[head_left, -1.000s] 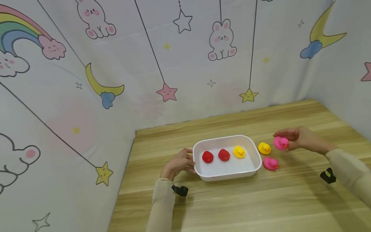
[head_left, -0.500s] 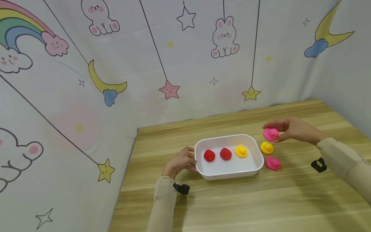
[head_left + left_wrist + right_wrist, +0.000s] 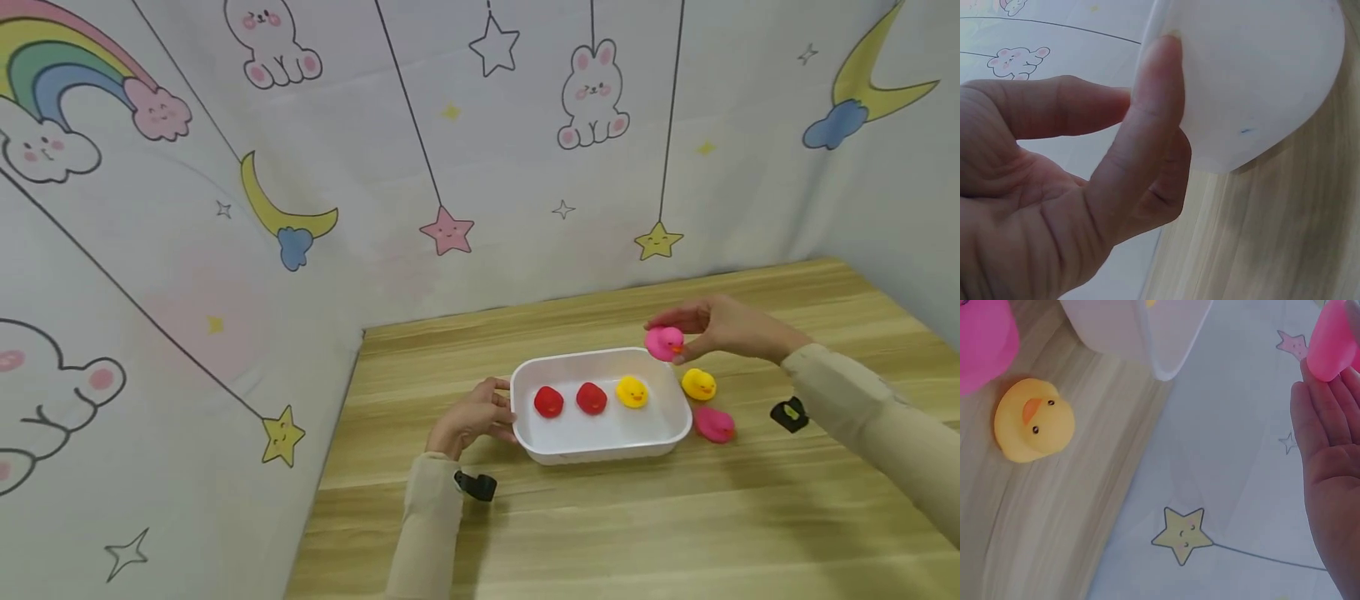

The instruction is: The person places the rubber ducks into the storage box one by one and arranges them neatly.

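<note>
At its left end, the white plastic tub [image 3: 600,454] is held by my left hand [image 3: 474,417]; the left wrist view has a thumb [image 3: 1159,75] against the outer wall and another finger at the rim. Inside sit two red rounded toys [image 3: 548,402] [image 3: 592,398], their features too small to read, and a yellow rubber duck [image 3: 632,392]. My right hand [image 3: 731,327] pinches a pink rubber duck [image 3: 663,342] above the tub's back right corner. Outside the right end, another yellow rubber duck [image 3: 699,384] and a second pink rubber duck [image 3: 715,424] rest on the table.
Everything stands on a wood-grain table [image 3: 600,533]. A white cloth [image 3: 390,275] printed with rabbits, stars and moons hangs behind the table and along its sides. A small black wrist device [image 3: 476,486] sits at the left cuff, another black device [image 3: 790,414] by the right cuff.
My right hand has carried the pink duck leftward and slightly up, from right of the loose yellow duck to above the tub's corner. The left hand keeps its place at the tub.
</note>
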Demonstrator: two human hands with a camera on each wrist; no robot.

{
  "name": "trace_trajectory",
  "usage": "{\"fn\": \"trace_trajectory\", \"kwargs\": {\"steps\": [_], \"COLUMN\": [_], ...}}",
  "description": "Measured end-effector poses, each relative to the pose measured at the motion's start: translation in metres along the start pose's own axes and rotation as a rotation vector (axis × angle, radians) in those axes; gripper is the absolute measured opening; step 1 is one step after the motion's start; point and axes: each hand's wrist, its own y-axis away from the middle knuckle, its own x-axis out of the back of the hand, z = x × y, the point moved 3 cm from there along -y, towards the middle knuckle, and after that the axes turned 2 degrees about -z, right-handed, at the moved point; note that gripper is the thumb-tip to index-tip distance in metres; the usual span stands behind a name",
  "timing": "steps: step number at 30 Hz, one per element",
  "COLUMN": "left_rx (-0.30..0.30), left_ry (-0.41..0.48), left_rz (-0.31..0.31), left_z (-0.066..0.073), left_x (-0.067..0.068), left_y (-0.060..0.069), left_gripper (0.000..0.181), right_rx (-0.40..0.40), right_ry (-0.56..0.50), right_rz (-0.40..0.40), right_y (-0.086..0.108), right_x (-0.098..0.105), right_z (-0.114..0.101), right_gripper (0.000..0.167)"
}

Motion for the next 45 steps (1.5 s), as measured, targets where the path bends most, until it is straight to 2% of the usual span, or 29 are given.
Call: {"fn": "trace_trajectory", "kwargs": {"steps": [13,21,26,36,42,45], "left_rx": [0.011,-0.007,-0.005,0.001,0.003,0.002], "left_ry": [-0.003,0.005,0.015,0.036,0.036,0.028], "left_rz": [0.004,-0.02,-0.016,-0.006,-0.011,-0.005], "left_z": [0.001,0.0,-0.001,-0.001,-0.001,-0.001], "left_x": [0.001,0.0,0.0,-0.001,0.0,0.001], "left_y": [0.005,0.004,0.004,0.006,0.007,0.007], "left_gripper": [0.057,0.059,0.058,0.058,0.057,0.057], "right_rx": [0.094,0.191,0.239,0.226,0.308,0.335], "right_ry": [-0.052,-0.08,-0.067,0.052,0.205,0.246], "right_rz": [-0.128,-0.188,-0.236,-0.331,-0.338,-0.334], "right_y": [-0.035,-0.053,-0.066,-0.087,-0.095,-0.098], "right_x": [-0.037,-0.056,-0.074,-0.119,-0.141,-0.148], "right_z": [-0.038,-0.047,-0.051,-0.06,-0.064,-0.067], "right_gripper": [0.056,0.048,0.044,0.03,0.028,0.026]}}
